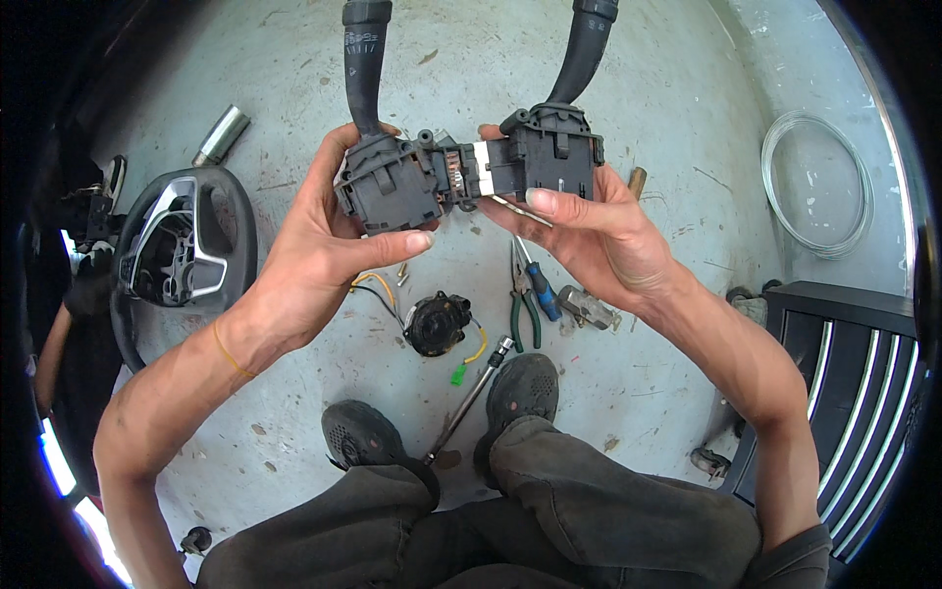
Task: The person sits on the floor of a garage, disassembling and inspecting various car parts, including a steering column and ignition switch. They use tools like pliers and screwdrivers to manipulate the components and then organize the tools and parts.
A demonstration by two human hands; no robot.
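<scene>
A black steering column switch (388,187) is held up in front of me, above the floor. Its left stalk (364,69) and right stalk (586,49) both point away from me. My left hand (316,257) is closed around the left housing, thumb along its near edge. On the right housing, my right hand (613,236) grips with the thumb on the near face and the fingers underneath. Between the two housings are a white connector piece (483,169) and a row of exposed copper-coloured contacts (454,172).
On the floor lie a steering wheel (240,231), a metal cylinder (222,135), a round black clock spring (438,324) with wires, green-handled pliers (527,309), a blue screwdriver (543,293) and a ratchet (471,402). Coiled wire (770,187) and a black drawer cabinet (844,314) are at right.
</scene>
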